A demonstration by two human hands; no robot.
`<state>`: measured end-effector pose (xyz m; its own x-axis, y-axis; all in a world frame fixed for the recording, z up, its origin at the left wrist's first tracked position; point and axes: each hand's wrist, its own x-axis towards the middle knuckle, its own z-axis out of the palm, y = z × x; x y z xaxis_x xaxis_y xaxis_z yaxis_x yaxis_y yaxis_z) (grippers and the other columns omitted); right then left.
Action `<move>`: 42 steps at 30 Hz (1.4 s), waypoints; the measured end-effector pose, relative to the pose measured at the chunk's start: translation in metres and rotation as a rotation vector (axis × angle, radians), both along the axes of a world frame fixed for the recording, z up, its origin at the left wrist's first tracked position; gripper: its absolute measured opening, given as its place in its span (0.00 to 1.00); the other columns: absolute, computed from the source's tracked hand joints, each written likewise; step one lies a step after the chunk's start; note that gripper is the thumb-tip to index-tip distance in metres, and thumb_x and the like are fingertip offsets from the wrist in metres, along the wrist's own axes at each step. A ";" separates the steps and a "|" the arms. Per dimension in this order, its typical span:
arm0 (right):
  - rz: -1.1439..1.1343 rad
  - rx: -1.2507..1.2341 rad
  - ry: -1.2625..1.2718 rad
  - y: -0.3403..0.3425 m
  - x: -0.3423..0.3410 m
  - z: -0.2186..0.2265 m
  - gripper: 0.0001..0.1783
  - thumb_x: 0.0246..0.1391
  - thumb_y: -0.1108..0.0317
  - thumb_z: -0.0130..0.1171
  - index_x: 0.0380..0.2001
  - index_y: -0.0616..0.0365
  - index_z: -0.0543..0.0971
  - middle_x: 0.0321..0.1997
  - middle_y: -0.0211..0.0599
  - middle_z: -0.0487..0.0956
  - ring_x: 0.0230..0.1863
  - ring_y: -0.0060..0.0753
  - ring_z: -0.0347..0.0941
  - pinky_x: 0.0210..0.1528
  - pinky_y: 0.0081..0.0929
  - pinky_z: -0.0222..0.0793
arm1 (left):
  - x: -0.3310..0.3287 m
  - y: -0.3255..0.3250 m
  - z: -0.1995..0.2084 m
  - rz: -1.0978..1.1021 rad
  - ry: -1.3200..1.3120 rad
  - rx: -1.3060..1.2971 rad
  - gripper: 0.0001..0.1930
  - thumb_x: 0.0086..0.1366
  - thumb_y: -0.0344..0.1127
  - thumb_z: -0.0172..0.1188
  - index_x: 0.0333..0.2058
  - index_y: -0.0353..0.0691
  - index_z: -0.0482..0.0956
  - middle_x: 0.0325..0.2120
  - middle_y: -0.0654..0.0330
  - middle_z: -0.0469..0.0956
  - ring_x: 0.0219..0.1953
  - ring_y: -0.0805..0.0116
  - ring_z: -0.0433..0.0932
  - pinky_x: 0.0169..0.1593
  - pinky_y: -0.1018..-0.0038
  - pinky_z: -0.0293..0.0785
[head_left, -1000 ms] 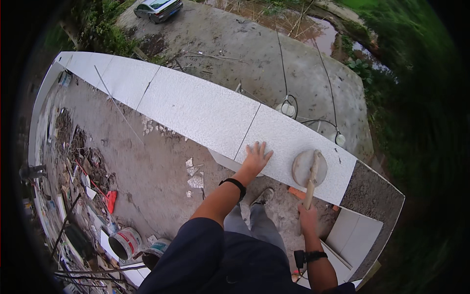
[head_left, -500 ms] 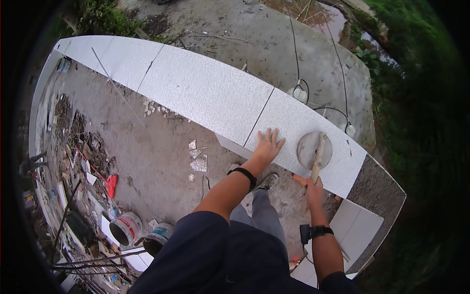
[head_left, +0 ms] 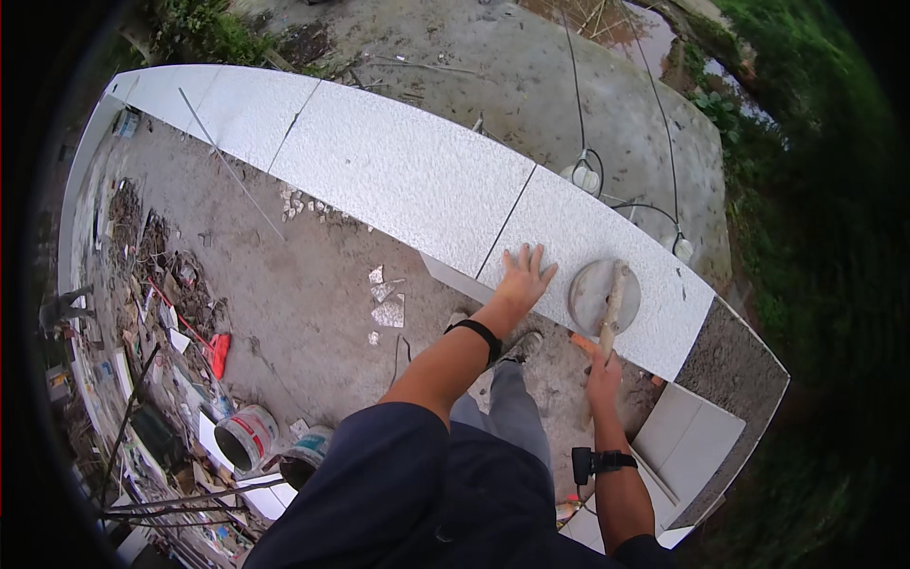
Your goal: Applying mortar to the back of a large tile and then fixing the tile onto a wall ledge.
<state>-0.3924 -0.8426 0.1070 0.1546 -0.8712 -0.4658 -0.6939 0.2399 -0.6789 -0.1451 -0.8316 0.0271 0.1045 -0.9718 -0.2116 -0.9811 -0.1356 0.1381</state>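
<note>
Large white speckled tiles lie in a row along the top of a low wall, with dark joints between them. My left hand rests on the nearest tile beside a joint, fingers spread, holding nothing. My right hand is closed round the wooden handle of a mallet-like tool, which has a round, flat grey head. That head is over the right part of the same tile; whether it touches the surface I cannot tell. Bare grey mortar begins at this tile's right edge.
Broken tile pieces lie on the muddy floor. Two buckets and debris stand at left, near a red object. Pale tiles lean at lower right. Beyond the wall, cables run to white fittings on a concrete slab.
The round-headed tool has moved slightly left and toward me over the tile, with my right forearm shifting left. My left hand stays on the same spot beside the joint.
</note>
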 end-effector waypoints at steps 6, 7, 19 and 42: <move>0.001 -0.066 -0.055 0.004 -0.006 0.004 0.19 0.64 0.57 0.50 0.43 0.64 0.75 0.20 0.35 0.70 0.16 0.28 0.68 0.18 0.29 0.64 | 0.000 0.001 0.005 -0.027 -0.022 0.030 0.35 0.60 0.34 0.57 0.67 0.50 0.58 0.67 0.40 0.51 0.65 0.36 0.57 0.58 0.33 0.59; 0.053 -0.071 0.008 0.001 -0.004 -0.001 0.19 0.64 0.56 0.51 0.41 0.64 0.75 0.20 0.35 0.70 0.16 0.28 0.68 0.18 0.29 0.64 | 0.001 -0.001 0.005 -0.021 -0.016 0.033 0.35 0.60 0.34 0.57 0.67 0.50 0.58 0.67 0.40 0.51 0.65 0.36 0.57 0.58 0.33 0.59; 0.149 -0.085 0.088 -0.020 -0.004 -0.024 0.22 0.64 0.52 0.49 0.34 0.66 0.73 0.19 0.45 0.74 0.23 0.45 0.74 0.31 0.42 0.67 | -0.002 -0.002 -0.006 -0.045 -0.014 0.018 0.36 0.61 0.32 0.55 0.68 0.51 0.55 0.68 0.39 0.49 0.66 0.35 0.56 0.58 0.34 0.58; 0.063 -0.090 0.021 -0.042 0.005 -0.023 0.23 0.64 0.51 0.48 0.34 0.64 0.73 0.18 0.45 0.74 0.22 0.43 0.76 0.28 0.39 0.68 | 0.003 -0.005 -0.007 -0.035 -0.055 0.009 0.36 0.60 0.32 0.56 0.68 0.52 0.55 0.66 0.39 0.52 0.65 0.36 0.58 0.56 0.37 0.61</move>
